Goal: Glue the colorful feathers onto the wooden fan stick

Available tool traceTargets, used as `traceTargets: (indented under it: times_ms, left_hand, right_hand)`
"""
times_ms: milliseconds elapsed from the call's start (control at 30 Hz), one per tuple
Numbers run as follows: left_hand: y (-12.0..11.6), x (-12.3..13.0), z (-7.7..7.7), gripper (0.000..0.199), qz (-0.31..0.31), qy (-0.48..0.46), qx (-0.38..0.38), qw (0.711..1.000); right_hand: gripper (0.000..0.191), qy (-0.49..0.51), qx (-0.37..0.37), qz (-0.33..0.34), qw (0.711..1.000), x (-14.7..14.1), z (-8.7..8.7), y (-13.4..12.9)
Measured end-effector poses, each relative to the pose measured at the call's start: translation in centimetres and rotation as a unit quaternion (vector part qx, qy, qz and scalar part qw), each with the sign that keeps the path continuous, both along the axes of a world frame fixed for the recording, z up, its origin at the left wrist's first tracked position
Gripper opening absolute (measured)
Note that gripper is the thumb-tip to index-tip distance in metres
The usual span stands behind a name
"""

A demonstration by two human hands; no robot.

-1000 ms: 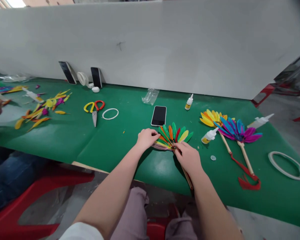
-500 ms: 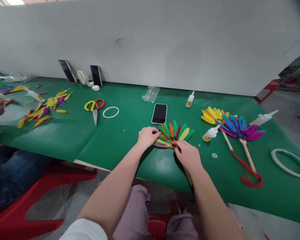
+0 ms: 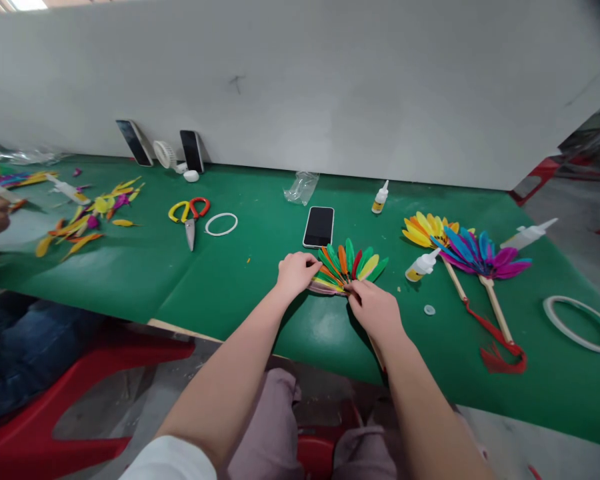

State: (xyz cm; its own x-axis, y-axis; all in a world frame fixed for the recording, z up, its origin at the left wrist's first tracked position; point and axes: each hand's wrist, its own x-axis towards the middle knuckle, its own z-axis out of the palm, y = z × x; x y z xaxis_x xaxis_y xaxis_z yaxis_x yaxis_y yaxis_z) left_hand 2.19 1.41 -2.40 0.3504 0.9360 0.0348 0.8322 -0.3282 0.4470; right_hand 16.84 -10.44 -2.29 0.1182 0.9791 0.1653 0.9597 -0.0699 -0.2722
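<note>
As its feathers [image 3: 350,253] look light and fragile, the fan [image 3: 368,268] between the left grip [image 3: 295,275], pinching its edge, and right grip [image 3: 377,308], pinching its base, seems best held by its handle [image 3: 378,353]

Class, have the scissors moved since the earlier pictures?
No. Judged against the white ring beside them, the scissors lie in the same place.

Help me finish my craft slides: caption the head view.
Left hand and right hand touch a multicoloured feather fan at a green table, with two more fans lying to the right.
</note>
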Motion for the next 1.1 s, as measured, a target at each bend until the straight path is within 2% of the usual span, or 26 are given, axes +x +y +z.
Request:
traceTargets:
  times_ms: [267,467,600,700,900,1100]
  left_hand:
    - [0.0,0.1,0.0,0.025,0.008,0.002,0.002,1.0]
    - [0.0,0.1,0.1,0.025,0.008,-0.004,0.001,1.0]
    - [0.3,0.0,-0.2,0.03,0.001,-0.028,-0.009,1.0]
    - [0.4,-0.1,-0.1,0.037,-0.001,-0.05,-0.016,0.999]
    - [0.3,-1.9,1.1,0.039,-0.012,-0.115,-0.053,0.992]
    - [0.1,-3.4,1.2,0.036,-0.027,-0.078,-0.03,0.996]
  right_hand:
    - [0.019,0.004,-0.004,-0.001,1.0,-0.1,0.1,0.0]
    - [0.02,0.031,0.024,-0.006,0.999,0.0,0.0,0.1]
    - [0.023,0.069,0.055,-0.033,0.996,0.1,0.1,0.1]
    - [0.022,0.079,0.04,-0.04,0.995,0.2,0.2,0.1]
    - [0.019,0.077,0.006,-0.024,0.997,-0.1,0.0,-0.1]
    - [0.016,0.074,0.0,-0.011,0.997,-0.4,-0.5,-0.4]
